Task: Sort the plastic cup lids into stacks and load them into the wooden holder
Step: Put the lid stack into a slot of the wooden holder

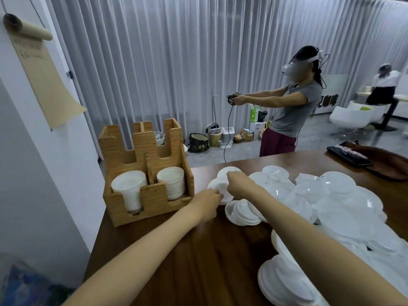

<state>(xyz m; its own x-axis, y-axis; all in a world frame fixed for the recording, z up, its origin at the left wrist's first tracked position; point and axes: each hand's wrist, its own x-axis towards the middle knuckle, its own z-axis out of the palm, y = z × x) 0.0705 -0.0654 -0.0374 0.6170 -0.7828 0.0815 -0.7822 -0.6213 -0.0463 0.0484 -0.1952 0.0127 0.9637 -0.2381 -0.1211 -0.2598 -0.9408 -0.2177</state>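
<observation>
While our two arms reach across the table [198,261], the wooden holder [152,197] stands at its far left end, just left of our left hand [206,203]. A column of white lids sits upright in each front slot, the left stack [130,188] and the right stack [171,183]. A few loose lids [216,184] sit right between our hands, near the holder's right wall and touching both sets of fingers. Just below our right hand [239,183] lies a small heap [241,213] of white lids. To the right of that hand, a big pile [335,195] of clear lids spreads toward the table's edge. A leaning stack [284,281] lies close to us at the lower right.

We see that the table is dark brown wood. On the white wall at the left hangs a paper scroll [42,69]. A pale pleated curtain [154,62] covers the back of the room. A person [291,107] in a headset stands before it with both arms held out, and white chairs [348,118] stand farther right.

Our left hand is curled, its fingertips closed on the near edge of the loose lids, though blur softens the grip. Our right hand is bent down over the same lids, with its fingers curled round their far rim.
</observation>
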